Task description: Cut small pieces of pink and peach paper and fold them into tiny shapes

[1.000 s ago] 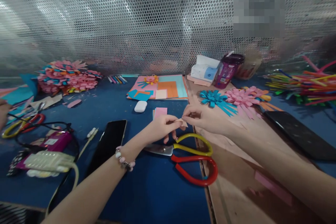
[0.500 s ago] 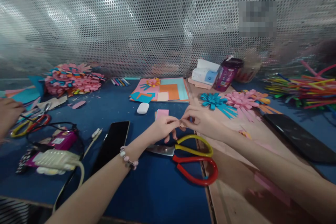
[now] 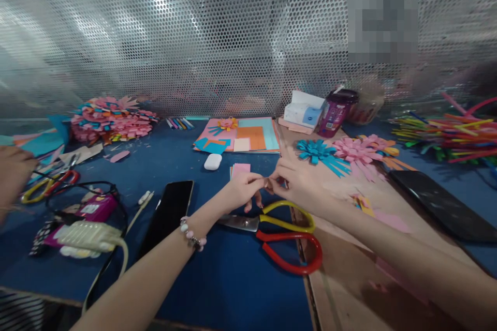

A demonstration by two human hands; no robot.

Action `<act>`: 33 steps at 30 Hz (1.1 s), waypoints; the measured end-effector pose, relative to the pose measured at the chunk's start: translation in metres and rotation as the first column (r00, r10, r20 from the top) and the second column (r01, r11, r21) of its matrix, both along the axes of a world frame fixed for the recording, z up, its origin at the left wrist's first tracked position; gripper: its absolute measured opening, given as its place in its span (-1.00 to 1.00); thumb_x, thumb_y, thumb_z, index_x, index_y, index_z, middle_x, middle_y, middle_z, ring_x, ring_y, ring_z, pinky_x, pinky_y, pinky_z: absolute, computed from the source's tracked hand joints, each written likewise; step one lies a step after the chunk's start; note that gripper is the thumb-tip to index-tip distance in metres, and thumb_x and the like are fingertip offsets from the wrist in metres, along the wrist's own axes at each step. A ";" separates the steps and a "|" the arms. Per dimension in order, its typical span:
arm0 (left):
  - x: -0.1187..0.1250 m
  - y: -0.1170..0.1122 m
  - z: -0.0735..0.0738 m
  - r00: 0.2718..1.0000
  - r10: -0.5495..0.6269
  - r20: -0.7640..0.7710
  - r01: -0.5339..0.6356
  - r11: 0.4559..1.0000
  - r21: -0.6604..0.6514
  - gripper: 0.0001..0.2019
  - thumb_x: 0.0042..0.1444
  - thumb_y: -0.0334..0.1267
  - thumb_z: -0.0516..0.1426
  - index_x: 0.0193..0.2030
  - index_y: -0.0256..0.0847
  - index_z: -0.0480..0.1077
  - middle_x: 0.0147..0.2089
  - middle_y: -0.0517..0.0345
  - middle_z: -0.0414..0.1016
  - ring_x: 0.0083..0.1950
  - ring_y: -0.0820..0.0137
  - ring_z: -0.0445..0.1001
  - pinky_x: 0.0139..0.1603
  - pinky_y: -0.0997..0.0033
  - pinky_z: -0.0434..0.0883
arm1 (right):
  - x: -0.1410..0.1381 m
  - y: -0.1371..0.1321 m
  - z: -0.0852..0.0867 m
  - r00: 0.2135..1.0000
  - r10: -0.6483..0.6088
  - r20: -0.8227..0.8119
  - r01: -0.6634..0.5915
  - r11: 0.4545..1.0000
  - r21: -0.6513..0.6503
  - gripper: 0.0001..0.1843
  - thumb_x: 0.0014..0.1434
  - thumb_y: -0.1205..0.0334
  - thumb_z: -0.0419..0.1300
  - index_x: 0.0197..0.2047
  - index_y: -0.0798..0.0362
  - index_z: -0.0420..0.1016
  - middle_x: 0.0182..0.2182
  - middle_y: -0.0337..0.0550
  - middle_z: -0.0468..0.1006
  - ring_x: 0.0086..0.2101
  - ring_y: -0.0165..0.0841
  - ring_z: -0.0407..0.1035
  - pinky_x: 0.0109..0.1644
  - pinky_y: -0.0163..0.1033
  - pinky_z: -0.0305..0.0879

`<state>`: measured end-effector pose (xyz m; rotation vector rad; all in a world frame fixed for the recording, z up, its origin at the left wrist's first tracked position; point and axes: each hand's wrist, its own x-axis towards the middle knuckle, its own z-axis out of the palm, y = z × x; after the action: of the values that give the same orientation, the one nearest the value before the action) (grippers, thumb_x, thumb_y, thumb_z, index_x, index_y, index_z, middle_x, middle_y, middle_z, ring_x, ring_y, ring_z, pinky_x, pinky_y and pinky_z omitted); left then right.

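Observation:
My left hand (image 3: 245, 187), a beaded bracelet (image 3: 191, 232) on its wrist, pinches with thumb and forefinger. Its fingertips meet those of my right hand (image 3: 293, 181), also closed in a pinch. Whatever lies between them is too small and covered to make out. Just below the hands, large scissors (image 3: 248, 222) with one yellow and one red handle lie spanning the blue table and the brown board. Small pink paper pieces (image 3: 241, 168) sit right behind my left hand. Beyond my right hand are a blue paper flower (image 3: 316, 152) and a pink paper flower (image 3: 357, 151).
A black phone (image 3: 169, 212), a power strip (image 3: 87, 235) with cables and another person's hand (image 3: 15, 173) are at left. At the back stand a paper flower heap (image 3: 112, 121), coloured sheets (image 3: 272, 134), a tissue pack (image 3: 303, 114) and a purple cup (image 3: 337, 113). Pipe cleaners (image 3: 450, 134) lie right.
Both hands stay fingertip to fingertip, with slight shifts of the fingers. My right forearm is a little lower, showing more of the paper scraps behind it. The view has shifted slightly.

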<state>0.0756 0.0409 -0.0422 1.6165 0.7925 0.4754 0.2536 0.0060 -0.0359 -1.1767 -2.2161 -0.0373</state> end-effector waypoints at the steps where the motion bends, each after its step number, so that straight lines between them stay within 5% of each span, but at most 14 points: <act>1: 0.000 0.000 -0.001 1.000 0.009 -0.002 -0.009 1.000 0.009 -0.72 0.15 -0.11 -0.04 -0.34 -0.29 0.33 -0.64 0.24 0.30 -0.72 0.59 0.21 -0.79 0.66 0.13 | -0.001 -0.001 -0.002 0.998 -0.022 0.055 0.019 0.998 0.064 -0.86 0.14 0.36 0.08 -0.44 0.12 0.40 -0.46 -0.16 0.34 -0.43 -0.39 0.26 -0.40 -0.31 0.18; 6: 0.001 0.001 -0.003 0.999 0.031 0.042 -0.032 0.999 0.026 -0.68 0.16 -0.06 -0.05 -0.31 -0.28 0.34 -0.64 0.24 0.30 -0.72 0.57 0.22 -0.79 0.64 0.11 | -0.003 -0.004 -0.006 0.961 -0.087 0.264 0.020 0.969 0.246 -0.79 0.22 0.32 0.00 -0.35 0.14 0.43 -0.42 -0.07 0.38 -0.37 -0.31 0.28 -0.33 -0.23 0.22; 15: -0.002 0.003 0.003 1.000 0.003 0.006 -0.004 0.993 0.116 -0.64 0.17 -0.03 -0.06 -0.22 -0.31 0.34 -0.60 0.24 0.36 -0.77 0.62 0.19 -0.76 0.63 0.14 | 0.002 0.006 0.002 0.987 0.029 -0.157 -0.042 0.996 -0.080 -0.86 0.14 0.40 0.09 -0.38 0.11 0.47 -0.38 -0.14 0.43 -0.36 -0.41 0.33 -0.32 -0.33 0.26; 23: -0.004 0.005 -0.003 0.998 -0.004 -0.058 0.018 0.970 0.241 -0.64 0.18 -0.07 -0.08 -0.29 -0.31 0.39 -0.58 0.18 0.41 -0.71 0.61 0.21 -0.66 0.60 0.15 | 0.001 -0.001 0.013 0.977 0.014 -0.213 -0.067 0.968 -0.244 -0.80 0.14 0.34 0.08 -0.44 0.08 0.49 -0.43 -0.18 0.46 -0.42 -0.44 0.34 -0.34 -0.33 0.24; 33: -0.002 -0.001 0.007 0.996 -0.041 -0.082 0.059 0.971 0.232 -0.66 0.18 -0.14 -0.07 -0.29 -0.33 0.42 -0.59 0.19 0.38 -0.67 0.60 0.20 -0.63 0.59 0.15 | 0.006 0.002 0.013 0.976 -0.013 -0.219 -0.084 0.901 -0.427 -0.77 0.14 0.16 0.08 -0.42 0.07 0.47 -0.46 -0.20 0.48 -0.45 -0.43 0.33 -0.41 -0.33 0.22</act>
<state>0.0736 0.0399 -0.0356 1.8793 0.7725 0.4879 0.2599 0.0083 -0.0228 -1.2969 -2.1047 0.6046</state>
